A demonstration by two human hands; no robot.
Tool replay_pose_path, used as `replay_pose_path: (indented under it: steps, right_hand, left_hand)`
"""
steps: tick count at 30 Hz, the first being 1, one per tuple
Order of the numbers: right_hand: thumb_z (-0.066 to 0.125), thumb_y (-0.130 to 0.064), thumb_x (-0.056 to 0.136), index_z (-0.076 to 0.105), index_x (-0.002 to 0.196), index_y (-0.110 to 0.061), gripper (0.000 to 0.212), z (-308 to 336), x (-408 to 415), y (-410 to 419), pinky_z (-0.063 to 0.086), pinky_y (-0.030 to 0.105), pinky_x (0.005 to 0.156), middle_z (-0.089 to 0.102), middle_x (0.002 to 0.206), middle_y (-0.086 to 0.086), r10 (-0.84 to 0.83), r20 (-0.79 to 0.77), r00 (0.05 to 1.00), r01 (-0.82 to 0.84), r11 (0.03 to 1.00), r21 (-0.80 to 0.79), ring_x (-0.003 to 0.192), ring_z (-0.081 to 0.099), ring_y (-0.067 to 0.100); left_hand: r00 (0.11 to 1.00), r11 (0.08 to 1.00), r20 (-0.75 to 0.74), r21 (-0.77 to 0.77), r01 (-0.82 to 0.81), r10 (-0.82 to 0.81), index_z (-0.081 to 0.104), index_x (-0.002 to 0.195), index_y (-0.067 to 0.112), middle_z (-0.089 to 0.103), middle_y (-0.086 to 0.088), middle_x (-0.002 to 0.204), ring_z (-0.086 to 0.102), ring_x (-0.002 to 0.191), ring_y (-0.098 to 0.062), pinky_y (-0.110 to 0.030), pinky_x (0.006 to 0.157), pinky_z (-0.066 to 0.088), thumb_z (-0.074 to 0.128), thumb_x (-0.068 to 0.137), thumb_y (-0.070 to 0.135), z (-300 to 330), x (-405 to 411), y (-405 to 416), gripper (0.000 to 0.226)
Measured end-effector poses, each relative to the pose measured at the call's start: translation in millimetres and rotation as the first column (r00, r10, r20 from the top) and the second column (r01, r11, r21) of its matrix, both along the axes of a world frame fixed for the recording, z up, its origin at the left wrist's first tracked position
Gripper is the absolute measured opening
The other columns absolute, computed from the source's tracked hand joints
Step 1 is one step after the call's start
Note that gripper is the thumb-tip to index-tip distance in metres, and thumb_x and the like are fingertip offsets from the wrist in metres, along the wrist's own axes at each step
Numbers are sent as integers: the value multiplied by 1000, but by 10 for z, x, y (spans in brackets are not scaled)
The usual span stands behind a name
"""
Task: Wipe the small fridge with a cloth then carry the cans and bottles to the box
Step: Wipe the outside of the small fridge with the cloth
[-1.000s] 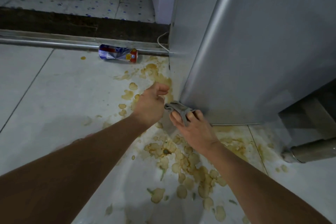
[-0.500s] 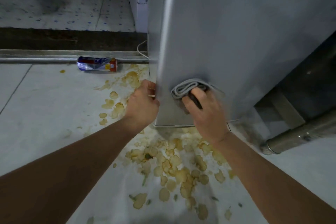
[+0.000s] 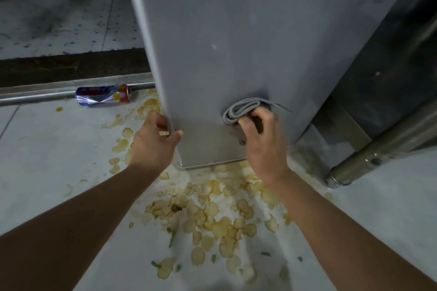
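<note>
The small grey fridge (image 3: 236,42) stands upright on the tiled floor and fills the upper middle of the view. My right hand (image 3: 262,144) grips a folded grey cloth (image 3: 241,110) and presses it against the fridge's lower front face. My left hand (image 3: 153,142) grips the fridge's lower left corner edge, thumb on the front, fingers round the side. A crushed blue and red can (image 3: 104,97) lies on its side on the floor to the left, against a metal floor rail.
Spilled chips and yellow-brown stains (image 3: 212,217) cover the floor in front of and left of the fridge. A metal pipe (image 3: 378,151) slants along the floor at the right beside a dark cabinet (image 3: 390,66). A raised step with speckled flooring (image 3: 66,28) lies behind.
My right hand has carried the cloth up from the fridge's bottom corner onto its front face and a little to the right. My left hand went from hovering at the fridge's corner to gripping it.
</note>
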State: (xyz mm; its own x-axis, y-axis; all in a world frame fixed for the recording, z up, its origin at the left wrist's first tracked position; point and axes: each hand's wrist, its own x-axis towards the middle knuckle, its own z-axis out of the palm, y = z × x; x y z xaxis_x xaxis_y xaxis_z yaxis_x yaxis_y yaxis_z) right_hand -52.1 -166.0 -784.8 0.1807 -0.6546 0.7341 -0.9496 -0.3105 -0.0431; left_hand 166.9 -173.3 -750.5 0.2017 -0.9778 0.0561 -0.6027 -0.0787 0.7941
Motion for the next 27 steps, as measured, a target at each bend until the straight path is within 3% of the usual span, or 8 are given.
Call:
replay_pose_path:
  steps: [2,7,12,14,18,20,23,27]
  right_hand:
    - [51,-9,83,44,109,-16,28,-210,-43,42,55,36,67,35,113,11,35,-77,996,-37,999,-27,89,59,33]
    - [67,3,67,61,93,-6,28,-399,-172,196,59,38,60,36,108,13,36,-59,998,-26,986,162,76,63,33]
    - [55,-1,82,44,104,-11,26,39,-252,1,48,29,91,39,120,15,-138,392,909,152,988,-3,102,54,28]
    - [54,2,82,44,107,-7,28,18,-243,-30,45,28,95,36,122,16,-173,407,897,204,978,-33,106,52,31]
    - [60,8,79,43,117,8,41,-285,-263,53,40,10,81,38,128,23,-433,564,703,241,891,384,100,53,36]
    - [64,8,76,39,115,7,46,-333,-279,85,41,21,81,33,129,23,-512,513,688,239,828,507,99,52,37]
    - [60,10,76,38,111,5,42,-95,-299,67,48,32,90,32,126,24,-400,643,653,195,909,368,103,50,35]
    - [52,6,80,40,118,9,40,242,-354,-115,30,6,85,32,128,29,-267,761,591,333,940,71,96,41,17]
  left_hand:
    - [1000,1000,0,-2,-7,7,48,95,21,52,21,81,49,70,8,-22,62,41,66,84,26,0,-16,7,22]
    - [1000,999,24,32,-16,15,45,96,22,50,20,77,50,68,5,-24,60,44,65,86,27,44,-43,14,23]
    - [998,998,43,24,-57,55,46,96,19,50,17,73,49,65,2,-22,53,42,65,85,26,50,-78,33,24]
    - [997,998,40,23,-62,61,45,97,19,50,16,74,50,65,-3,-25,59,43,65,85,26,47,-88,52,24]
    - [998,998,42,21,-51,50,46,99,18,52,12,78,52,68,-7,-26,63,43,65,86,25,70,-106,58,24]
    - [998,999,50,27,-40,39,46,100,18,55,7,83,55,73,-14,-28,62,45,65,86,25,89,-100,58,24]
    - [999,999,35,38,-36,34,46,102,18,57,3,89,59,80,-21,-41,75,54,64,86,25,103,-104,84,25]
    - [997,1000,75,0,-31,31,44,101,20,57,4,91,58,83,-20,-40,78,52,62,87,28,55,-113,115,25]
